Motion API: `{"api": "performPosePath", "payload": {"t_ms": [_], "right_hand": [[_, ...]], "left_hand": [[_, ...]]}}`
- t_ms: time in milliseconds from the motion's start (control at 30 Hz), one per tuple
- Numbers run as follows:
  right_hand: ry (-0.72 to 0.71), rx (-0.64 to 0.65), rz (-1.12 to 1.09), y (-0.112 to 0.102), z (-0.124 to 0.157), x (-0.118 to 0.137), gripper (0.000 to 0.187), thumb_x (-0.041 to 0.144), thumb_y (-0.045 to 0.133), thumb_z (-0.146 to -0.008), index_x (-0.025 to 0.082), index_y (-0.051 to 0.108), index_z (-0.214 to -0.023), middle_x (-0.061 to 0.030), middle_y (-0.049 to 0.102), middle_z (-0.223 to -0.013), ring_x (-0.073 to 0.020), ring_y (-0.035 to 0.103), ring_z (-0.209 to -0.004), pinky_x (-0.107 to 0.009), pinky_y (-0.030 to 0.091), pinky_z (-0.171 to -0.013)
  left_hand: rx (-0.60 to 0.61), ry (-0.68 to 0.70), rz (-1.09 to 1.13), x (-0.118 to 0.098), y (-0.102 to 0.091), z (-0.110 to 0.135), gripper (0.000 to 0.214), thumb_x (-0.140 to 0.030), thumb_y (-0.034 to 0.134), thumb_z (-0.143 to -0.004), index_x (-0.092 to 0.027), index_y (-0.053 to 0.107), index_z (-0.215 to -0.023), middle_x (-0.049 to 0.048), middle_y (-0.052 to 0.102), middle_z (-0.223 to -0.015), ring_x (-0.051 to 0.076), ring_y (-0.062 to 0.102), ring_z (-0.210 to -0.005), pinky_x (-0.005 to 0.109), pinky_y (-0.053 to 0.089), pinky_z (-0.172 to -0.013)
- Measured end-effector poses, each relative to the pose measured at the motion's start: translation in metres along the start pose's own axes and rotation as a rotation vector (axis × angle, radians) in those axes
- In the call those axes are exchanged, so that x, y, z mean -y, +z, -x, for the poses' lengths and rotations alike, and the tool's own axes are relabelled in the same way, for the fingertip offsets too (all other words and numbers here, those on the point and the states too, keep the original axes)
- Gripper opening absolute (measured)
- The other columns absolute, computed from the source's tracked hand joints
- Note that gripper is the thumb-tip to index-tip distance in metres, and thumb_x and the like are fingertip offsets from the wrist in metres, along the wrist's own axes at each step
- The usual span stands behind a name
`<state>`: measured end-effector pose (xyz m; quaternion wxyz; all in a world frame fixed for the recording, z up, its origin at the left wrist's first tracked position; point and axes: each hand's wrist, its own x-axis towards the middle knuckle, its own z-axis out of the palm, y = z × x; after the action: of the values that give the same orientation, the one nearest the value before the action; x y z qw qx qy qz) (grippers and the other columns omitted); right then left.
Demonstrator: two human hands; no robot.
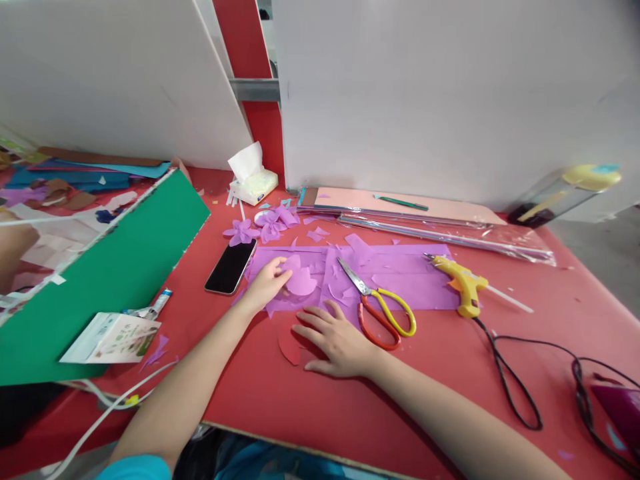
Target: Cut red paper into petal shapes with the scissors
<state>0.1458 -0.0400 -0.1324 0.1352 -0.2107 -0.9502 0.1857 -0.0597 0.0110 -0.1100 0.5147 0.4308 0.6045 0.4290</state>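
Observation:
My left hand (273, 280) is closed on a purple paper cutout (301, 283) with rounded, petal-like edges, above purple sheets. My right hand (337, 340) lies flat with spread fingers beside a red paper cutout (289, 345); whether the fingertips touch it I cannot tell. Scissors (383, 313) with one red and one yellow handle lie partly opened to the right, on purple sheets (415, 280) strewn with scraps. Beyond my left hand are purple paper flowers (241, 232). A dark-screened phone (230, 268) lies left of that hand.
A yellow glue gun (465, 283) with a black cord (505, 373) lies at right. A tissue pack (254, 185) and wrapped sheets (440, 233) are at the back. Left, a green board (115, 260) leans, with a white packet (113, 337) on it. Another person's arm (13, 247) shows at far left.

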Motion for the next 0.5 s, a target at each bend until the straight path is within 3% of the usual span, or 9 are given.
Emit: {"api": "performPosePath", "payload": {"t_ms": [100,200,300,367,433,500], "right_hand": [[0.016,-0.012,0.020,0.001,0.000,0.001,0.051,0.046,0.049,-0.088,0.016,0.048,-0.130,-0.0189,0.052,-0.132,-0.0308,0.044,-0.122,-0.058,0.025,-0.100],[-0.003,-0.075,0.052,0.002,0.000,0.001,0.048,0.046,0.045,-0.090,0.014,0.050,-0.126,-0.0192,0.057,-0.126,-0.0301,0.049,-0.116,-0.055,0.029,-0.098],[-0.004,-0.146,0.090,0.000,0.001,0.001,0.045,0.045,0.043,-0.091,0.012,0.052,-0.121,-0.0181,0.061,-0.118,-0.0299,0.052,-0.109,-0.052,0.032,-0.096],[0.043,-0.197,0.122,-0.003,0.003,-0.001,0.037,0.039,0.045,-0.091,0.012,0.055,-0.116,-0.0166,0.063,-0.112,-0.0295,0.052,-0.105,-0.050,0.034,-0.093],[0.134,-0.257,0.164,-0.007,0.006,-0.004,0.027,0.029,0.045,-0.091,0.012,0.057,-0.109,-0.0153,0.064,-0.107,-0.0287,0.053,-0.099,-0.046,0.037,-0.088],[0.241,-0.318,0.212,-0.011,0.013,-0.009,0.023,0.020,0.044,-0.089,0.012,0.059,-0.105,-0.0152,0.063,-0.104,-0.0282,0.053,-0.095,-0.043,0.041,-0.083]], "left_hand": [[-0.057,0.066,-0.125,0.000,-0.006,-0.001,0.031,-0.017,0.065,-0.068,-0.018,0.055,-0.098,-0.0047,0.054,-0.057,0.013,0.051,-0.043,0.024,0.041,-0.048],[-0.168,0.194,-0.232,0.000,-0.009,-0.002,0.034,-0.009,0.065,-0.065,-0.021,0.056,-0.096,-0.0025,0.050,-0.060,0.021,0.059,-0.068,0.028,0.043,-0.066],[-0.252,0.316,-0.300,0.002,-0.008,-0.001,0.038,-0.005,0.063,-0.063,-0.020,0.055,-0.097,0.0067,0.055,-0.086,0.029,0.049,-0.108,0.034,0.036,-0.091],[-0.262,0.374,-0.334,0.003,-0.004,0.000,0.037,-0.005,0.061,-0.065,-0.020,0.055,-0.097,0.0108,0.053,-0.102,0.031,0.036,-0.122,0.036,0.027,-0.101],[-0.218,0.407,-0.361,0.004,0.002,0.003,0.029,-0.005,0.059,-0.067,-0.021,0.057,-0.091,0.0108,0.053,-0.104,0.031,0.036,-0.121,0.038,0.025,-0.103],[-0.110,0.416,-0.380,0.003,0.010,0.008,0.019,-0.006,0.058,-0.068,-0.022,0.059,-0.079,0.0082,0.056,-0.093,0.028,0.048,-0.106,0.038,0.031,-0.098]]}}
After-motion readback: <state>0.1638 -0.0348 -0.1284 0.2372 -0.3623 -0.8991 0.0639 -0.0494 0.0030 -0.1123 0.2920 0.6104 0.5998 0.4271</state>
